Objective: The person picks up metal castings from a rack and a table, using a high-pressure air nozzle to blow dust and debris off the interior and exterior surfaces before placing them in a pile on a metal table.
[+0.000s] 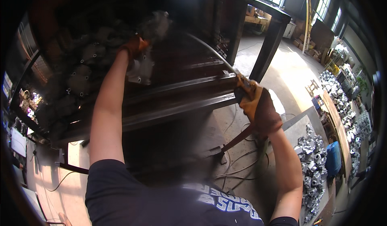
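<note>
My left hand (pixel 135 46), in an orange-brown glove, reaches up into a dark steel rack (pixel 181 105) and grips a grey metal casting (pixel 142 71) among several stacked castings (pixel 82 71). A blurred grey casting (pixel 158 23) is just above the glove. My right hand (pixel 258 105), also gloved, is closed around the dark handle of a tool. Its thin curved metal tube (pixel 209 49) arcs up and left toward the castings. A hose (pixel 242 135) trails down from the handle.
The rack's black post (pixel 268 44) stands to the right. Cables (pixel 238 167) lie on the concrete floor. Piles of grey castings (pixel 312 161) and a blue container (pixel 333 157) sit at lower right, and more castings (pixel 338 95) cover long benches beyond.
</note>
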Available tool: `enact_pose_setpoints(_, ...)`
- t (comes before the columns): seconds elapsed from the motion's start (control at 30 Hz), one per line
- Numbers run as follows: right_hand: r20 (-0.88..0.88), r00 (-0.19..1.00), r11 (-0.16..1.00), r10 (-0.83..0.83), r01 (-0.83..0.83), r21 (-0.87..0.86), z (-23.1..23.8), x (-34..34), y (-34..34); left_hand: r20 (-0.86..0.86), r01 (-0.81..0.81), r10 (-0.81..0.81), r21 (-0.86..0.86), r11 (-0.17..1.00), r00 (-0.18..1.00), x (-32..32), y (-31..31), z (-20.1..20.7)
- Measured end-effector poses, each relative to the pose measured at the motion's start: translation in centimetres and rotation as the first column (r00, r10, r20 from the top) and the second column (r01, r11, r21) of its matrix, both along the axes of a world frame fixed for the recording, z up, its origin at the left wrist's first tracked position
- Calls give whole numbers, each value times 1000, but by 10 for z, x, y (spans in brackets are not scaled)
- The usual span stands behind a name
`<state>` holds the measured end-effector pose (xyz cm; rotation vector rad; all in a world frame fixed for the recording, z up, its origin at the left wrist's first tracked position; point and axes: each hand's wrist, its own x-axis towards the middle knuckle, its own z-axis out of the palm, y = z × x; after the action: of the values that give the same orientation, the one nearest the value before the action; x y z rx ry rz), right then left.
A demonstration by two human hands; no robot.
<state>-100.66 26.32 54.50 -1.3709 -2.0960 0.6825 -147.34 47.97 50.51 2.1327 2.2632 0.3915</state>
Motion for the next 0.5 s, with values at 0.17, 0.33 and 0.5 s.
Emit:
enact_pose_setpoints(0.17, -178, 974, 965, 137, -91, 245, 22, -26, -3, -515, 194, 43, 396, 897, 856, -112, -13, -31)
enact_pose_setpoints(0.33, -18, 997, 961, 72, -64, 268, 20, -38, -5, -617, 29, 581, 698, 715, 531, 35, -93, -38)
enact_pose_setpoints(0.5, -128, 984, 908, 122, -58, 416, -1, 3, -44, -174, 60, 90, 705, 707, 981, 44, -125, -71)
